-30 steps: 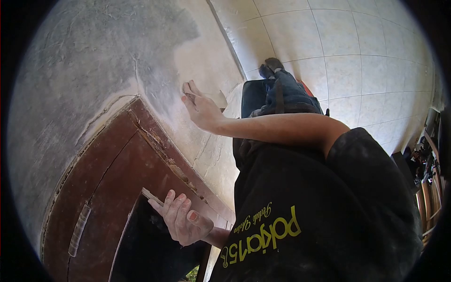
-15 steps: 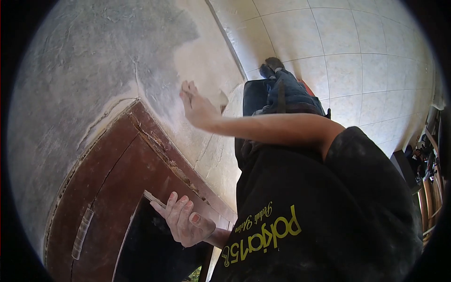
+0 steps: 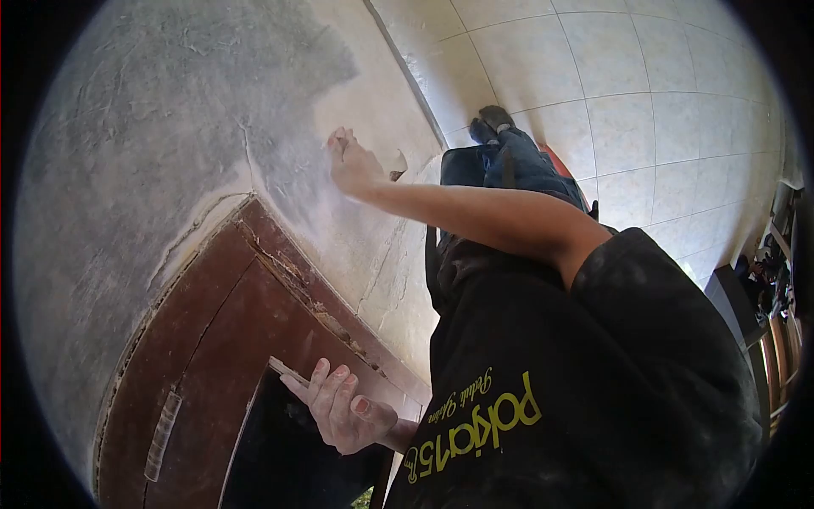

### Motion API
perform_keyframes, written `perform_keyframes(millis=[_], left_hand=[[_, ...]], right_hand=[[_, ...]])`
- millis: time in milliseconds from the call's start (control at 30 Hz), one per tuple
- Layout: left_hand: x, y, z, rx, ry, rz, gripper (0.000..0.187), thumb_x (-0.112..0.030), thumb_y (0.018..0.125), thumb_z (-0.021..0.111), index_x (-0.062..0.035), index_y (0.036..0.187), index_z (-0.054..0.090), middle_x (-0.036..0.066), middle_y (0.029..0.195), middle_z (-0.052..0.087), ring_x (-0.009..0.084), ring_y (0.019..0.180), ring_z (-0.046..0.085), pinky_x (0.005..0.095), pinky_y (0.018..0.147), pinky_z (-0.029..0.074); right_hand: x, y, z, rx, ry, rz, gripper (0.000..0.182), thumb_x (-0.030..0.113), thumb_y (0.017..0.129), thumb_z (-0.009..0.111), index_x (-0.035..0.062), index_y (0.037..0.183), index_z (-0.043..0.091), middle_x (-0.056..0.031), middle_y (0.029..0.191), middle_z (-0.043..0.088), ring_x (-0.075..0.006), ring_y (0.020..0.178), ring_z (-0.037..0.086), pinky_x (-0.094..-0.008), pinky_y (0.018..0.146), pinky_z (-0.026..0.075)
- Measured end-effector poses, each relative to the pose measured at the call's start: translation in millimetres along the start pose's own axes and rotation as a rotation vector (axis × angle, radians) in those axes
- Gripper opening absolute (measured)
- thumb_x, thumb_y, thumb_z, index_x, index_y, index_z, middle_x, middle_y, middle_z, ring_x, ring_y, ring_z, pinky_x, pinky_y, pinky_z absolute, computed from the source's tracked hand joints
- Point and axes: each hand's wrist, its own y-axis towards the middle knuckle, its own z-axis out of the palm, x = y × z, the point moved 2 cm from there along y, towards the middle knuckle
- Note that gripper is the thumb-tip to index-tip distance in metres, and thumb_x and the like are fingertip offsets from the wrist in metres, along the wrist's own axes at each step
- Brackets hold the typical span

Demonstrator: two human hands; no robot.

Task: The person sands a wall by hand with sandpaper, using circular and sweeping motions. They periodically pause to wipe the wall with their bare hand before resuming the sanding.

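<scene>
Right hand (image 3: 354, 166) pressed flat against the plastered wall (image 3: 170, 110), fingers closed over a folded sheet of sandpaper (image 3: 395, 165); one pale corner sticks out past the palm on the floor side. The sheet sits just above the top corner of the brown door frame (image 3: 280, 263), at the boundary of grey and lighter plaster. Judgement: the sheet is light, thin and limp, creases easily, gritty on one face so unlikely to slip; best held folded under flat fingers, pressure spread across the pads rather than pinched at an edge, which would tear. Left hand (image 3: 343, 411) lower down, fingers curled loosely round a flat, narrow scraper (image 3: 288, 370), held near one end, its tip resting at the inner edge of the frame. Tiled floor (image 3: 644, 127) far below.
</scene>
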Motion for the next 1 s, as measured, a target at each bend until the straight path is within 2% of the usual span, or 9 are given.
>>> perform_keyframes(millis=[167, 267, 367, 467, 567, 667, 767, 867, 1000], left_hand=[[1, -2, 3, -0.015, -0.018, -0.031, 0.031, -0.025, 0.096, 0.047, -0.0052, 0.080, 0.065, 0.010, 0.078, 0.066, 0.0317, 0.092, 0.068, 0.0710, 0.105, 0.026], [0, 1, 0, -0.003, 0.010, -0.028, 0.032, -0.027, 0.096, 0.047, -0.0057, 0.080, 0.065, 0.009, 0.078, 0.066, 0.0310, 0.091, 0.068, 0.0719, 0.104, 0.025], [0, 0, 0, -0.001, 0.012, -0.036, 0.033, -0.028, 0.096, 0.046, -0.0063, 0.079, 0.065, 0.008, 0.077, 0.066, 0.0304, 0.090, 0.068, 0.0726, 0.104, 0.025], [1, -1, 2, 0.000, 0.007, -0.046, 0.033, -0.028, 0.096, 0.047, -0.0069, 0.079, 0.065, 0.008, 0.076, 0.066, 0.0299, 0.090, 0.068, 0.0731, 0.104, 0.025], [-1, 0, -1, 0.004, 0.015, -0.043, 0.032, -0.027, 0.095, 0.047, -0.0072, 0.079, 0.065, 0.008, 0.075, 0.066, 0.0295, 0.090, 0.068, 0.0736, 0.104, 0.024], [1, 0, -1, 0.005, -0.007, -0.032, 0.032, -0.027, 0.095, 0.047, -0.0071, 0.079, 0.065, 0.008, 0.075, 0.066, 0.0294, 0.090, 0.068, 0.0736, 0.104, 0.023], [0, 0, 3, -0.010, -0.024, -0.050, 0.032, -0.027, 0.095, 0.047, -0.0070, 0.078, 0.065, 0.008, 0.075, 0.066, 0.0297, 0.090, 0.068, 0.0734, 0.104, 0.023], [-2, -1, 0, -0.018, -0.012, -0.053, 0.032, -0.026, 0.095, 0.047, -0.0066, 0.078, 0.065, 0.008, 0.075, 0.066, 0.0305, 0.089, 0.068, 0.0729, 0.104, 0.024], [1, 1, -1, 0.017, -0.044, 0.010, 0.034, -0.023, 0.098, 0.044, -0.0004, 0.078, 0.062, 0.013, 0.076, 0.064, 0.0347, 0.088, 0.067, 0.0720, 0.103, 0.027]], right_hand=[[-18, -25, 36, -0.241, 0.030, -0.243, 0.045, 0.031, 0.101, 0.027, 0.0025, 0.135, 0.035, -0.0316, 0.144, 0.029, -0.0484, 0.124, 0.041, -0.0450, 0.109, 0.031], [-10, 19, 15, -0.162, 0.086, -0.067, 0.045, 0.030, 0.101, 0.027, 0.0015, 0.135, 0.034, -0.0316, 0.144, 0.030, -0.0479, 0.125, 0.040, -0.0451, 0.109, 0.031], [-21, 8, 38, -0.314, 0.005, -0.191, 0.045, 0.031, 0.101, 0.027, 0.0007, 0.134, 0.035, -0.0314, 0.142, 0.033, -0.0478, 0.126, 0.039, -0.0451, 0.109, 0.031], [-8, -17, 28, -0.284, 0.077, -0.244, 0.043, 0.030, 0.101, 0.028, -0.0003, 0.128, 0.041, -0.0323, 0.137, 0.039, -0.0478, 0.127, 0.037, -0.0457, 0.109, 0.030], [-9, 32, 19, -0.287, 0.094, -0.033, 0.044, 0.031, 0.101, 0.028, -0.0002, 0.127, 0.043, -0.0323, 0.134, 0.042, -0.0488, 0.122, 0.042, -0.0474, 0.107, 0.033], [-10, 4, 38, -0.425, -0.032, -0.288, 0.044, 0.031, 0.101, 0.028, 0.0000, 0.128, 0.042, -0.0323, 0.132, 0.044, -0.0511, 0.112, 0.049, -0.0507, 0.101, 0.037], [-10, -11, 30, -0.235, 0.075, -0.247, 0.042, 0.029, 0.101, 0.029, 0.0004, 0.130, 0.042, -0.0321, 0.133, 0.043, -0.0497, 0.115, 0.047, -0.0484, 0.103, 0.037], [8, 17, 8, -0.220, 0.129, -0.005, 0.040, 0.027, 0.101, 0.032, -0.0009, 0.126, 0.045, -0.0327, 0.133, 0.042, -0.0489, 0.117, 0.046, -0.0478, 0.104, 0.036], [-6, -16, 43, -0.381, 0.028, -0.283, 0.046, 0.030, 0.101, 0.030, -0.0023, 0.130, 0.045, -0.0336, 0.136, 0.039, -0.0456, 0.124, 0.042, -0.0436, 0.108, 0.033]])
